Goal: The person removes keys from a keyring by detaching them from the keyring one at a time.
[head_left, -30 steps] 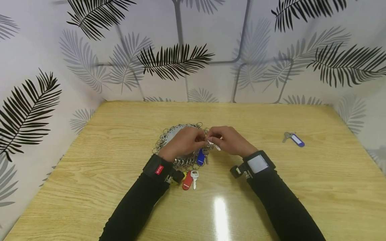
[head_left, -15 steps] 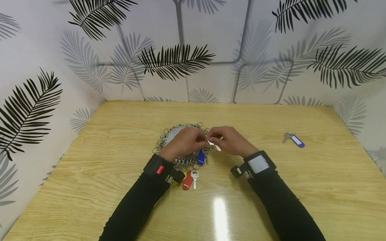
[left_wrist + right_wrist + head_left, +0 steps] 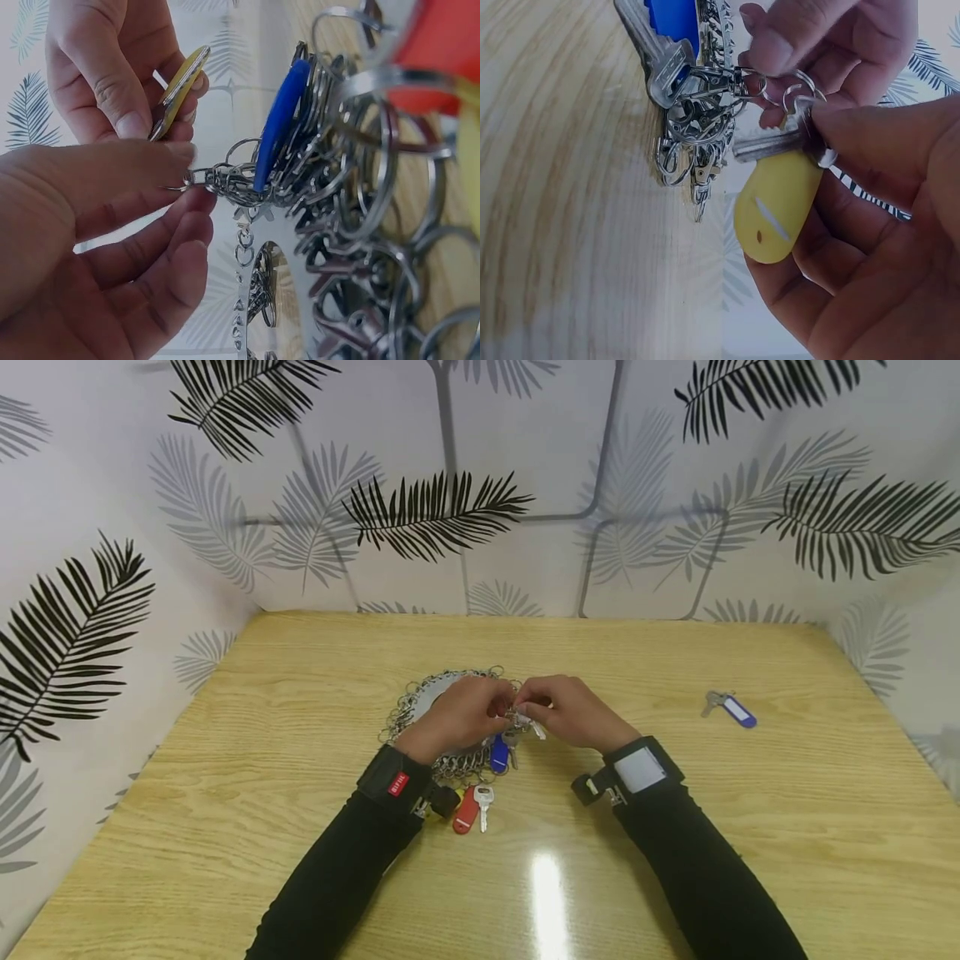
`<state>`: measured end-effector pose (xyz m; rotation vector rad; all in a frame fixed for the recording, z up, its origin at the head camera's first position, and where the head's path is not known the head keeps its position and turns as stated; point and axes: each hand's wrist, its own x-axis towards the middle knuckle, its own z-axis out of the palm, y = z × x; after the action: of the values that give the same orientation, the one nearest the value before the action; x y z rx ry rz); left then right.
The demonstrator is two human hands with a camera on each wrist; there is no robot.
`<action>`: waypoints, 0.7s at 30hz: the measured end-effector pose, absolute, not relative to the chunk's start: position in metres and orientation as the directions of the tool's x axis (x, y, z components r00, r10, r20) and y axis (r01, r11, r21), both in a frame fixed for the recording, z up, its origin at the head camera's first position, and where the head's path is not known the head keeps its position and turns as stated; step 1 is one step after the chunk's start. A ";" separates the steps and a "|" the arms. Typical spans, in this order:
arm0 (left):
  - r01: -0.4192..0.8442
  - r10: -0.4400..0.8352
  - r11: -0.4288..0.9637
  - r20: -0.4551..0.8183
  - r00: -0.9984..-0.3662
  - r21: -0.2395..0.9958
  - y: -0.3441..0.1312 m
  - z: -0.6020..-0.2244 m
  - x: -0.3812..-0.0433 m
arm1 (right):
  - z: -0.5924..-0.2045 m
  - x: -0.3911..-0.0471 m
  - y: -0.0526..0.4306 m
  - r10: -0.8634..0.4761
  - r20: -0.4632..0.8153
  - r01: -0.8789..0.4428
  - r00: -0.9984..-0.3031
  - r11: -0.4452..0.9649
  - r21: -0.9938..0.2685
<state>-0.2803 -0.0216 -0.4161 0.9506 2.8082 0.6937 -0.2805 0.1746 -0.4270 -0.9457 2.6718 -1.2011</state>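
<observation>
My left hand (image 3: 459, 717) reaches over a round pale disc (image 3: 427, 696) ringed with metal clasps and split rings. Its thumb and forefinger pinch a metal clasp (image 3: 716, 79) at the disc's right side. My right hand (image 3: 570, 712) holds a silver key (image 3: 769, 144) and a yellow key tag (image 3: 776, 206) between thumb and fingers. The tag's split ring (image 3: 806, 79) lies right at the left fingertips. Below the hands, a blue key tag (image 3: 499, 753) with a key hangs at the rim. A red key tag (image 3: 466, 812) and another key (image 3: 484, 806) lie nearer the front.
On the wooden table (image 3: 637, 860), a purple-blue key tag (image 3: 739, 710) with a key lies off to the right. Part of another yellow tag (image 3: 459, 795) shows beside the left wrist camera. A leaf-patterned wall covering (image 3: 525, 577) stands behind the table.
The key in my right hand has tilted slightly, its tip lower and further left. Both hands stay in almost the same place; the other keys and tags have not moved.
</observation>
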 end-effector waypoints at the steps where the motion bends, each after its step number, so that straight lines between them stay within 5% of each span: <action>1: 0.542 0.590 0.697 0.054 -0.806 0.470 -0.022 -0.415 -0.280 | -0.426 -0.281 0.174 -0.555 0.186 -0.509 -0.810 0.511 -0.692; 21: 0.510 0.558 0.686 0.075 -0.827 0.518 -0.020 -0.420 -0.282 | -0.427 -0.281 0.174 -0.525 0.171 -0.493 -0.834 0.569 -0.658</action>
<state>-0.2817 -0.0201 -0.4199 0.8898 2.8030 0.8202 -0.2812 0.1741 -0.4275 -0.8910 2.7439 -1.1296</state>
